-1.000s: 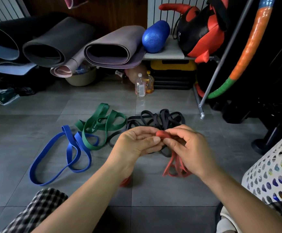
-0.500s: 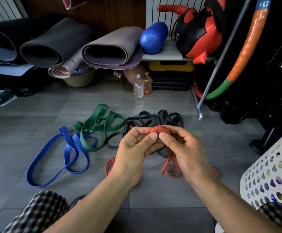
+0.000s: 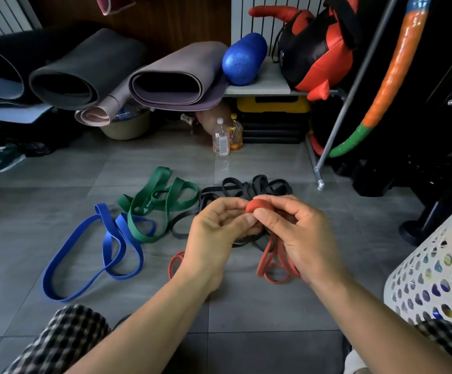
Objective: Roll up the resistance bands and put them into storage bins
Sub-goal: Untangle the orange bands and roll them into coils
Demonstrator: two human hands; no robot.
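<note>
Both my hands hold a red resistance band [image 3: 257, 205] above the grey tiled floor. Its rolled start is a small red coil pinched between the fingertips of my left hand [image 3: 214, 238] and my right hand [image 3: 297, 233]. The band's loose loops hang under my right hand down to the floor, and one loop shows left of my left wrist. On the floor beyond lie a blue band [image 3: 95, 252], a green band [image 3: 160, 201] and a tangle of black bands [image 3: 249, 187], all unrolled. A white perforated bin [image 3: 435, 271] stands at the right edge.
Rolled yoga mats [image 3: 165, 79] and a blue foam roller [image 3: 242, 62] lie on a low shelf at the back. Two bottles [image 3: 226, 137] stand on the floor behind the bands. A metal rack leg [image 3: 320, 182] and dark equipment fill the right side.
The red coil between my fingertips has grown a little thicker as both hands turned it. My hands have stayed in about the same spot, and the hanging loops have shifted slightly.
</note>
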